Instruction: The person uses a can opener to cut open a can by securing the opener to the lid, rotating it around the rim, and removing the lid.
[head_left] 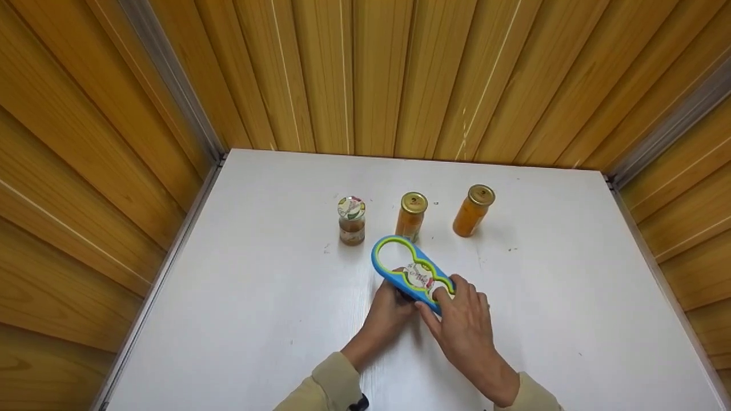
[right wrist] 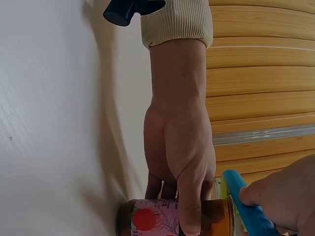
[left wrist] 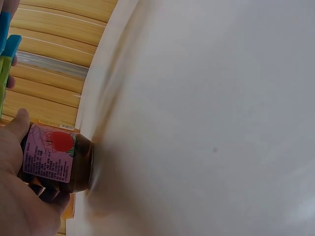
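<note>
A brown glass jar with a pink label showing a red fruit (left wrist: 51, 155) stands low over the white table in the left wrist view. My left hand (head_left: 389, 311) grips it round the body. Across its patterned white lid (head_left: 420, 275) lies a blue jar opener (right wrist: 252, 216) with a green inner edge, the lid showing through its middle opening. My right hand (head_left: 468, 325) holds the opener's narrow end, thumb on the near edge and fingers over the far edge. In the head view the opener and left hand mostly hide the jar's body.
Behind the hands stand a jar with a patterned lid (head_left: 352, 228), a gold-lidded orange jar (head_left: 411, 221) partly hidden by the opener, and another gold-lidded orange jar (head_left: 473, 214) to the right. Wood-look panels (head_left: 377, 74) wall the table (head_left: 257, 274) at the back and sides.
</note>
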`<state>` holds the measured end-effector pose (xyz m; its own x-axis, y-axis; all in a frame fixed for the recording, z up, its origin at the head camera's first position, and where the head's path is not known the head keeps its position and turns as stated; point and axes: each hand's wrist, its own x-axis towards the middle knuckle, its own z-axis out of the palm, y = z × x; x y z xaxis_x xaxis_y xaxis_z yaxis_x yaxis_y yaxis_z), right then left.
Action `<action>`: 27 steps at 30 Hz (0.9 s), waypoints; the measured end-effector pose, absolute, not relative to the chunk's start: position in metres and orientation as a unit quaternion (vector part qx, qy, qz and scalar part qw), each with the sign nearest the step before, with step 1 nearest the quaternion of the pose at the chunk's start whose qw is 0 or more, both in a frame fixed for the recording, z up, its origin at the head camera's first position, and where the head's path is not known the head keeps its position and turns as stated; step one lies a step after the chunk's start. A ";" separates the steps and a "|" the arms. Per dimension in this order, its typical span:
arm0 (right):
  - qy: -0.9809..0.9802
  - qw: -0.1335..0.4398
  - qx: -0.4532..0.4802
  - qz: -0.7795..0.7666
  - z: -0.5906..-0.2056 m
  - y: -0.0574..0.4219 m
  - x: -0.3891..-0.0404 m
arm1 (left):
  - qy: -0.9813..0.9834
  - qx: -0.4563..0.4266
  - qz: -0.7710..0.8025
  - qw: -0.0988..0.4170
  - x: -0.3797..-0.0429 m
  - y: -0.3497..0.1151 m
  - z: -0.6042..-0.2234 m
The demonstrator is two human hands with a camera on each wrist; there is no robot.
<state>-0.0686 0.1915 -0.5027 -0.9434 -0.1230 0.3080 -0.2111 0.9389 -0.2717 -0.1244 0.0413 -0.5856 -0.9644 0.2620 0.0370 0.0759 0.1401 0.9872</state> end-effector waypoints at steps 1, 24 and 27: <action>-0.974 0.148 0.090 0.144 -0.503 0.191 -0.068 | 0.748 0.116 0.650 0.069 -0.124 0.042 -0.586; -0.983 0.145 0.064 0.091 -0.503 0.185 -0.074 | 0.740 0.136 0.656 0.054 -0.121 0.044 -0.589; -0.987 0.128 0.055 0.081 -0.502 0.183 -0.076 | 0.741 0.134 0.656 0.052 -0.121 0.045 -0.589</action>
<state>-0.0757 0.1831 -0.5021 -0.9611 -0.0886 0.2616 -0.1301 0.9807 -0.1459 -0.1206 0.0452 -0.5886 -0.9587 0.2670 0.0981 0.1299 0.1040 0.9861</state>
